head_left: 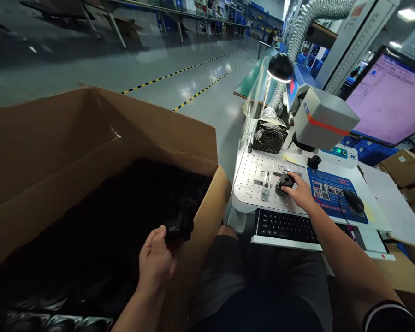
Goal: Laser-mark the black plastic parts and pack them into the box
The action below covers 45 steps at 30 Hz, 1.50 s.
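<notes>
In the head view, two black parts are held at once. Near the bottom middle of the frame, a dark part (178,227) is held by the left hand (156,258), by the right side of a big cardboard box (180,124). The left grip is closed, with the part pinched by thumb and fingers. Its shape is hard to make out, as black is seen against black.

At the middle right, a round black part (285,180) is held by the right hand (300,192). The right grip is spread only as wide as the part, with its sides touched by thumb and fingers. The part is held at a metal plate with holes (245,174) on the white desk (376,221), near a small metal block (266,183).

The step in hand seems to be the handling of the round part at the plate. For the next move, a gentle, steady hold seems to be called for.
</notes>
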Each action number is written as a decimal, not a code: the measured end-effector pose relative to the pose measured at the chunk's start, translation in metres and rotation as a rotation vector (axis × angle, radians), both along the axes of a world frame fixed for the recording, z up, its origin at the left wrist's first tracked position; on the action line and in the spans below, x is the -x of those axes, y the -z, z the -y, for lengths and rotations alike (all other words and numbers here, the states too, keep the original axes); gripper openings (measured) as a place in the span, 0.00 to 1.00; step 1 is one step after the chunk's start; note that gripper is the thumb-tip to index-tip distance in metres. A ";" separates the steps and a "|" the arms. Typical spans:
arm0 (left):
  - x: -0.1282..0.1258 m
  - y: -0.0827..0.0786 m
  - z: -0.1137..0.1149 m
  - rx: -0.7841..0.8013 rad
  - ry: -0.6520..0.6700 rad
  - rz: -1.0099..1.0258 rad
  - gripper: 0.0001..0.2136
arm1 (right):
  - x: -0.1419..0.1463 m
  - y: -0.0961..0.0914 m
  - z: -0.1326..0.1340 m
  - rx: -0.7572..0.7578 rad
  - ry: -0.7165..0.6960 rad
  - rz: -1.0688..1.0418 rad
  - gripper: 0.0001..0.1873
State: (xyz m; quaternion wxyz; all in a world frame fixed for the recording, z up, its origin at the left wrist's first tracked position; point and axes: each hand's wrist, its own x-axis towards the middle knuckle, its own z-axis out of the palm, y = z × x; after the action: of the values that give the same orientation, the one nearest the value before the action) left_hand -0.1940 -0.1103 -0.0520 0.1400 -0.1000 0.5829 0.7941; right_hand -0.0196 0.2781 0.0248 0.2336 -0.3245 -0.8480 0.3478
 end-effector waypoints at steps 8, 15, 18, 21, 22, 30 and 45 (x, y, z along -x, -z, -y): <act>0.009 0.002 -0.001 -0.032 0.013 0.098 0.23 | 0.018 0.014 -0.035 0.058 -0.137 0.048 0.35; 0.008 0.004 0.000 -0.014 0.015 0.107 0.24 | 0.025 0.021 -0.037 0.049 -0.141 -0.021 0.35; 0.009 0.002 -0.001 -0.013 0.009 0.105 0.24 | 0.025 0.021 -0.030 0.025 -0.105 -0.013 0.40; 0.009 0.001 -0.002 -0.013 0.008 0.102 0.23 | 0.020 0.023 -0.018 -0.033 -0.017 -0.024 0.47; 0.009 0.000 -0.002 -0.011 0.009 0.102 0.23 | 0.018 0.024 -0.014 -0.051 0.031 -0.027 0.49; 0.011 0.006 -0.002 0.000 0.009 0.111 0.23 | 0.015 0.044 0.002 -0.021 0.299 -0.015 0.42; 0.010 -0.004 -0.005 0.061 0.015 0.066 0.24 | -0.011 0.032 0.023 -0.027 0.300 -0.148 0.41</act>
State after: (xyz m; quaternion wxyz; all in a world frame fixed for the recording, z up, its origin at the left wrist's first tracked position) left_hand -0.2039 -0.1056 -0.0480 0.1620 -0.1259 0.6026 0.7712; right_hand -0.0082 0.2548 -0.0074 0.3490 -0.4176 -0.7752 0.3207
